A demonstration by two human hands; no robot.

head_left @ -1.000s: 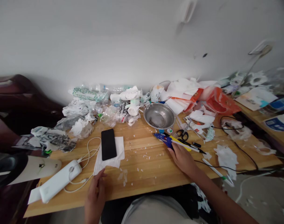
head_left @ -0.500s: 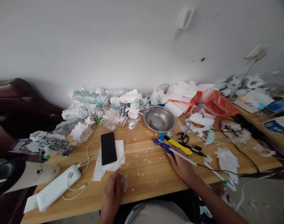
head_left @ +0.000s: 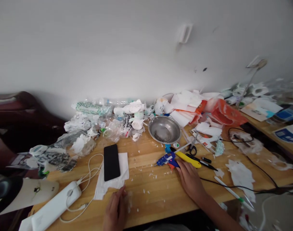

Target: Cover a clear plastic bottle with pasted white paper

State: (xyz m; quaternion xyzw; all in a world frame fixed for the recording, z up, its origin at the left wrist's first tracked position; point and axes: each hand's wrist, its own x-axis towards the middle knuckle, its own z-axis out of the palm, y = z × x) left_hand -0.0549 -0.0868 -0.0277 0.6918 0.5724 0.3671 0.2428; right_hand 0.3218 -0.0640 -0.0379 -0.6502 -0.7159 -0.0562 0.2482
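My right hand (head_left: 190,179) grips the handle of a blue glue gun (head_left: 166,159), whose nozzle points left over the wooden table (head_left: 151,189); a white glue stick juts out behind it. My left hand (head_left: 116,208) lies flat on the table near the front edge, touching a small clear plastic scrap (head_left: 129,198). Just above that hand a black phone (head_left: 111,162) rests on a white tissue (head_left: 112,183). A yellow utility knife (head_left: 188,159) lies beside my right hand.
A steel bowl (head_left: 164,129), scissors (head_left: 191,149), pens and a black cord (head_left: 245,154) lie on the right. Crumpled plastic and bottles (head_left: 105,118) pile up along the wall. A white power bank (head_left: 53,207) with cable sits front left. Paper bits litter the middle.
My right hand lifted and turned the glue gun so its nozzle points left. My left hand slid right along the front edge onto the clear scrap. The view tilted upward.
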